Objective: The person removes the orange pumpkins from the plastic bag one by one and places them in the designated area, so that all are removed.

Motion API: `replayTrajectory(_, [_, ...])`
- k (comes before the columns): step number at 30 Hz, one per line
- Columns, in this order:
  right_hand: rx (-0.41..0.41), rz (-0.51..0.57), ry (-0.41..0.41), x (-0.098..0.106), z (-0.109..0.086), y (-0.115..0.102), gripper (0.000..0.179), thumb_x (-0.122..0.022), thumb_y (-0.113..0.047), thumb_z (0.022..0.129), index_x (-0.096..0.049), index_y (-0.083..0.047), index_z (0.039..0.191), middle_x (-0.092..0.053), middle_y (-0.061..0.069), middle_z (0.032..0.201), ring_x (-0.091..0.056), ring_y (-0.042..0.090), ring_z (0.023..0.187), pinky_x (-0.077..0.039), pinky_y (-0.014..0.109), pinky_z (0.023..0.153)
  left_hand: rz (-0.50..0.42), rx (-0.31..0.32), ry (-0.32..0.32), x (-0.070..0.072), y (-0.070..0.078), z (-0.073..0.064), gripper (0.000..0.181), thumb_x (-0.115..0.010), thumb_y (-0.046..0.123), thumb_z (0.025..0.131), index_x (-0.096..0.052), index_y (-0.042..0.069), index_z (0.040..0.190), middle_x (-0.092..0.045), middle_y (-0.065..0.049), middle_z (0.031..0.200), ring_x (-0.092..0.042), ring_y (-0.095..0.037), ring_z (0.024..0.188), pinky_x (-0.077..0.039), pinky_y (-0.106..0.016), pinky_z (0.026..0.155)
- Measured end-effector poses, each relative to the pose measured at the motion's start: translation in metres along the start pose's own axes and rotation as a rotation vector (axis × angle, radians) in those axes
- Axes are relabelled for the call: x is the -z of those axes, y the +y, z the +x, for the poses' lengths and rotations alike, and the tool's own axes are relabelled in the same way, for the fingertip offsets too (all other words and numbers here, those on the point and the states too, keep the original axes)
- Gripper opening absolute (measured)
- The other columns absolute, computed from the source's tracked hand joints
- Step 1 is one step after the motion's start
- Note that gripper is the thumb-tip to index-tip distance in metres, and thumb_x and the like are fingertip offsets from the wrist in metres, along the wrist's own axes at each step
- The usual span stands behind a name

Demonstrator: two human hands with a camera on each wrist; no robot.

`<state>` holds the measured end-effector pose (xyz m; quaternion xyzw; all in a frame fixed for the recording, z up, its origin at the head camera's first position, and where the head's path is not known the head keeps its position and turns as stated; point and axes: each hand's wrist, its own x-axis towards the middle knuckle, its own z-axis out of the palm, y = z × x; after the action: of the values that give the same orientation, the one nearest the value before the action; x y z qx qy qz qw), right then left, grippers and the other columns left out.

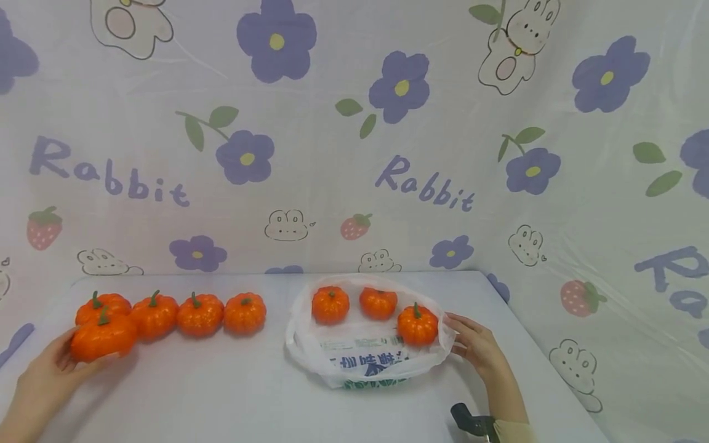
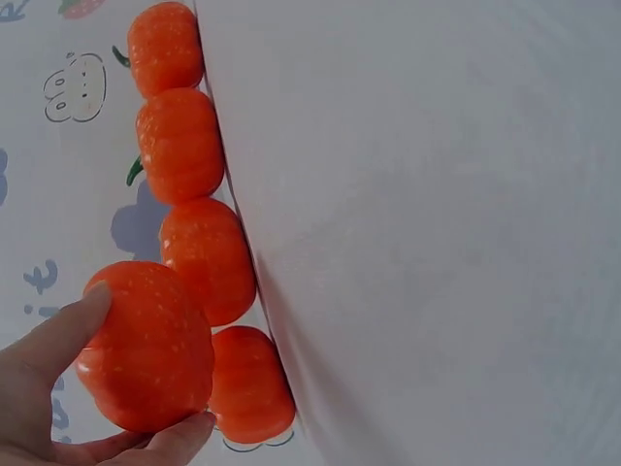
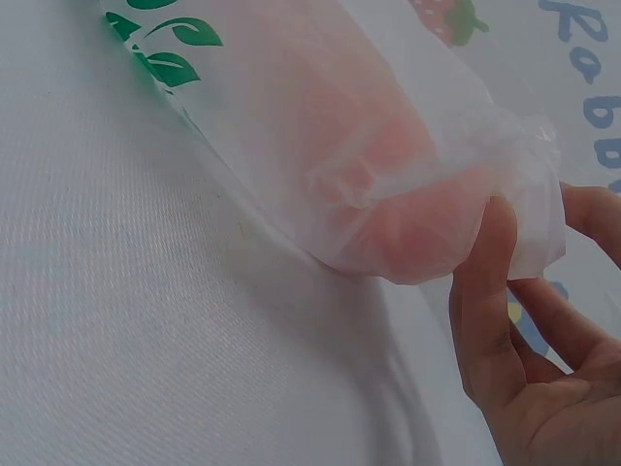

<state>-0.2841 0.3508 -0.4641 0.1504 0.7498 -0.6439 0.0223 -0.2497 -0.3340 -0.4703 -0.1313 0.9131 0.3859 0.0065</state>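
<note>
My left hand point(image 1: 52, 375) grips a small orange pumpkin point(image 1: 103, 339) with a green stem, its thumb and fingers round the sides. In the left wrist view this pumpkin point(image 2: 146, 348) overlaps the row of several similar pumpkins point(image 1: 200, 315) at the left of the table. On the right, my right hand point(image 1: 482, 344) pinches the rim of a white plastic bag point(image 1: 316, 363) between thumb and fingers. The bag lies wide-mouthed, with three pumpkins inside; the nearest one point(image 1: 418, 326) sits beside that hand. Through the bag's film, orange shows blurred in the right wrist view.
A white cloth covers the table point(image 1: 221, 394). Behind and to the right hangs a curtain point(image 1: 327, 166) printed with flowers, rabbits and strawberries. A black strap-like piece point(image 1: 471, 421) is near my right wrist.
</note>
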Motion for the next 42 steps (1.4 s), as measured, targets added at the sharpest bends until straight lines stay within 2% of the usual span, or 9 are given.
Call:
replayTrajectory(3, [0.005, 0.000, 0.001, 0.000, 0.000, 0.000, 0.064, -0.065, -0.040, 0.092, -0.048, -0.003, 0.142, -0.056, 0.003, 0.130, -0.060, 0.011, 0.094, -0.056, 0.019, 0.081, 0.009, 0.035, 0.009, -0.001, -0.008, 0.003, 0.109, -0.050, 0.064, 0.091, 0.005, -0.009, 0.151, -0.001, -0.040, 0.153, -0.017, -0.060, 0.137, -0.031, -0.069, 0.106])
replayTrajectory(6, [0.005, -0.002, 0.002, 0.000, 0.000, 0.000, 0.065, -0.065, -0.041, 0.092, -0.048, -0.003, 0.141, -0.056, 0.003, 0.130, -0.060, 0.011, 0.094, -0.056, 0.019, 0.081, -0.025, 0.084, 0.010, -0.001, -0.011, 0.003, 0.106, -0.053, 0.059, 0.093, 0.005, -0.008, 0.151, 0.001, -0.038, 0.154, -0.015, -0.059, 0.139, -0.030, -0.068, 0.107])
replayTrajectory(10, [0.004, -0.003, 0.000, 0.000, -0.001, 0.000, 0.066, -0.066, -0.041, 0.092, -0.048, -0.002, 0.142, -0.057, 0.003, 0.130, -0.060, 0.011, 0.094, -0.056, 0.019, 0.081, -0.046, 0.126, -0.011, 0.001, -0.009, 0.000, 0.111, -0.055, 0.061, 0.091, 0.006, -0.010, 0.150, 0.001, -0.039, 0.153, -0.012, -0.059, 0.139, -0.027, -0.069, 0.109])
replayTrajectory(14, [0.000, 0.006, -0.001, 0.000, -0.001, 0.000, 0.064, -0.066, -0.040, 0.092, -0.049, -0.003, 0.141, -0.058, -0.002, 0.124, -0.060, 0.010, 0.093, -0.056, 0.019, 0.081, -0.021, 0.167, -0.028, 0.002, -0.007, -0.004, 0.120, -0.054, 0.071, 0.085, 0.005, -0.012, 0.149, -0.005, -0.042, 0.151, -0.014, -0.059, 0.137, -0.025, -0.071, 0.109])
replayTrajectory(19, [0.007, 0.013, -0.006, 0.001, -0.002, 0.000, 0.062, -0.066, -0.039, 0.092, -0.050, -0.003, 0.140, -0.059, -0.004, 0.121, -0.061, 0.011, 0.093, -0.056, 0.020, 0.081, 0.004, 0.211, -0.040, 0.002, -0.007, -0.006, 0.123, -0.055, 0.073, 0.083, 0.003, -0.013, 0.149, -0.009, -0.042, 0.150, -0.018, -0.058, 0.134, -0.025, -0.071, 0.109])
replayTrajectory(24, [0.011, 0.009, -0.007, 0.000, -0.002, 0.000, 0.063, -0.065, -0.039, 0.092, -0.049, -0.003, 0.141, -0.058, 0.000, 0.128, -0.061, 0.011, 0.094, -0.056, 0.020, 0.081, 0.010, 0.221, -0.060, 0.002, -0.011, -0.004, 0.124, -0.055, 0.073, 0.083, 0.003, -0.015, 0.148, -0.011, -0.043, 0.149, -0.019, -0.058, 0.131, -0.024, -0.072, 0.109])
replayTrajectory(32, [0.010, 0.013, -0.002, 0.001, 0.000, 0.000, 0.060, -0.065, -0.039, 0.093, -0.051, -0.004, 0.139, -0.060, -0.008, 0.115, -0.061, 0.010, 0.092, -0.056, 0.020, 0.081, -0.003, 0.243, -0.099, 0.001, -0.013, -0.002, 0.129, -0.053, 0.077, 0.080, 0.006, -0.016, 0.147, -0.008, -0.044, 0.148, -0.016, -0.059, 0.132, -0.023, -0.072, 0.110])
replayTrajectory(37, [0.004, 0.018, -0.003, 0.001, 0.000, 0.000, 0.061, -0.066, -0.040, 0.092, -0.051, -0.004, 0.140, -0.061, -0.010, 0.110, -0.061, 0.010, 0.091, -0.056, 0.020, 0.080, 0.014, 0.213, -0.152, 0.004, -0.014, -0.003, 0.130, -0.056, 0.073, 0.081, 0.009, -0.019, 0.144, -0.003, -0.046, 0.147, -0.013, -0.061, 0.132, -0.020, -0.072, 0.110])
replayTrajectory(42, [0.014, 0.007, -0.007, 0.000, 0.000, 0.001, 0.063, -0.065, -0.040, 0.092, -0.049, -0.003, 0.141, -0.061, -0.008, 0.115, -0.060, 0.011, 0.092, -0.056, 0.020, 0.081, 0.024, 0.196, -0.145, 0.005, -0.017, -0.001, 0.126, -0.064, 0.063, 0.084, 0.011, -0.019, 0.143, 0.000, -0.045, 0.147, -0.012, -0.061, 0.133, -0.019, -0.073, 0.110])
